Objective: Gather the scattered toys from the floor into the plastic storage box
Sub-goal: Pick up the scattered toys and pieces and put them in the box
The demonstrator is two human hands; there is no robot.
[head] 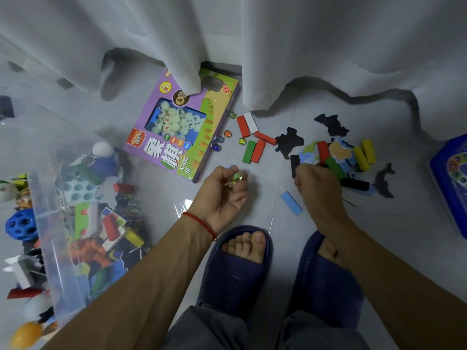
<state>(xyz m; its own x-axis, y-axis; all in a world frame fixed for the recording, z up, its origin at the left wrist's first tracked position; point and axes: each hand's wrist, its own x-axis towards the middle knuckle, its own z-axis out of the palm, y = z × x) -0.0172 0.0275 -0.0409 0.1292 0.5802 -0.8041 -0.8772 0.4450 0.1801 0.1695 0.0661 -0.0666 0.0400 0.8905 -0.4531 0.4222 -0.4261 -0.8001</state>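
The clear plastic storage box (48,195) stands at the left, holding blocks, puzzle pieces and marbles. My left hand (222,195) is palm-up in the middle, fingers curled round a green glass marble (237,177). My right hand (319,189) reaches down onto a pile of coloured wooden blocks (333,168) and puzzle pieces, fingers curled; what it grips is hidden. More marbles (228,133) lie beside the purple chess box (184,122). Red, green and white blocks (252,137) lie between. A light blue block (291,203) rests near my right hand.
White curtains (227,46) hang over the back of the floor and part of the chess box. A blue game box (452,183) sits at the right edge. Black puzzle pieces (331,125) are scattered at the right. My feet in dark blue slippers (235,269) stand below.
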